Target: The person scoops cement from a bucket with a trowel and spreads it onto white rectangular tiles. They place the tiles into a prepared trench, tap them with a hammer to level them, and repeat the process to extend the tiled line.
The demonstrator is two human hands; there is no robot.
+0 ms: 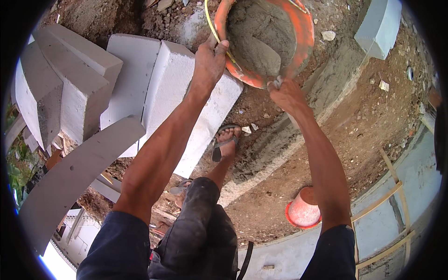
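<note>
An orange bucket (302, 32), smeared with grey, holds wet mortar (242, 21) at the top of the view. My left hand (210, 63) is closed at its left side, around the thin yellow bucket handle (213, 29), with the thumb by the rim. At the near rim my right hand (288, 97) is closed on a trowel, whose grey blade (261, 55) lies in the mortar. The fingers mostly hide the trowel's handle. Under the bucket's right side a band of wet mortar (268, 151) runs diagonally along the ground.
White blocks (163, 88) lie at left, beside grey-looking ones (77, 88). Another block (379, 28) stands on the mortar band at far right. A small red-rimmed bucket (304, 207) sits upside down near my right forearm. Wooden strips (380, 201) cross a pale wall at lower right.
</note>
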